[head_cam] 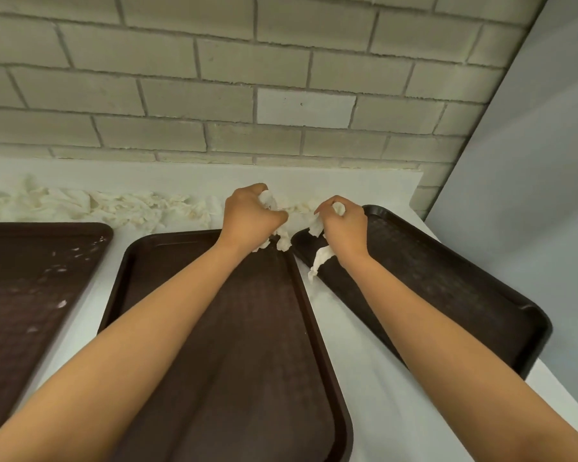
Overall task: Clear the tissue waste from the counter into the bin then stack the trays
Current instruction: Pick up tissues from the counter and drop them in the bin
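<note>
Three dark brown trays lie side by side on the white counter (364, 378): a left tray (30, 278) with white crumbs, a middle tray (241, 345) and a right tray (447, 278) turned at an angle. A long strip of crumpled white tissue waste (114, 206) lies along the back of the counter, left of my hands. My left hand (247, 218) is closed on a wad of tissue above the middle tray's far end. My right hand (344, 225) grips another tissue wad (319, 261), a strip of which hangs down over the right tray's corner. No bin is in view.
A pale brick wall (247, 95) rises right behind the counter. A smooth grey wall (531, 161) closes the right side. The counter's right edge runs just past the angled tray.
</note>
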Tool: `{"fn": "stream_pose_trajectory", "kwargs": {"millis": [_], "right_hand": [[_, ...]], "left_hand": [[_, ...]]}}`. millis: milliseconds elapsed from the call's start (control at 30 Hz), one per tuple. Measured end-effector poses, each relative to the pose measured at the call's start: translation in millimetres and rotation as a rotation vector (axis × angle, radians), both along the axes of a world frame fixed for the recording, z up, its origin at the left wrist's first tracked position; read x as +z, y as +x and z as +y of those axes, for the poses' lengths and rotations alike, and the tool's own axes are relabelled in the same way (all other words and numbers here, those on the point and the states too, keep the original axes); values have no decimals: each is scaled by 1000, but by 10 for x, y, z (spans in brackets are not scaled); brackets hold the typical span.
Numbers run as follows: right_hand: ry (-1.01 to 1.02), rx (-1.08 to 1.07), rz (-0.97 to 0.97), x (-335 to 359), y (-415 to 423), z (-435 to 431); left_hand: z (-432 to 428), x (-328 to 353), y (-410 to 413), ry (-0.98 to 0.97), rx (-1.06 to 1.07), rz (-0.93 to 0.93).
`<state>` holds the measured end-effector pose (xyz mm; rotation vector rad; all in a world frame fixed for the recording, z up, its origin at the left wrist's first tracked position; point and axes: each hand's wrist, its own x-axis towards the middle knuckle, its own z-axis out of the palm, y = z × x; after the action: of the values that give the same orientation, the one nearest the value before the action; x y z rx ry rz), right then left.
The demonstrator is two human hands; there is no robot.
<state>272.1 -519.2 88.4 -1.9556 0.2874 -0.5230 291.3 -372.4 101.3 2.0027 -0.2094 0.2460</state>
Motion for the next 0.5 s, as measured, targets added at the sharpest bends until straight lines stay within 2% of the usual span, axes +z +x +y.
{"fn": "stream_pose_trajectory", "kwargs": {"millis": [233,500], "right_hand": [[46,-5,-92,40,-689,142],[-1,-46,-64,9,-1688,356]], "left_hand": [[162,-11,-667,-117,-75,19],[346,-18,-1667,-151,-134,67]]}}
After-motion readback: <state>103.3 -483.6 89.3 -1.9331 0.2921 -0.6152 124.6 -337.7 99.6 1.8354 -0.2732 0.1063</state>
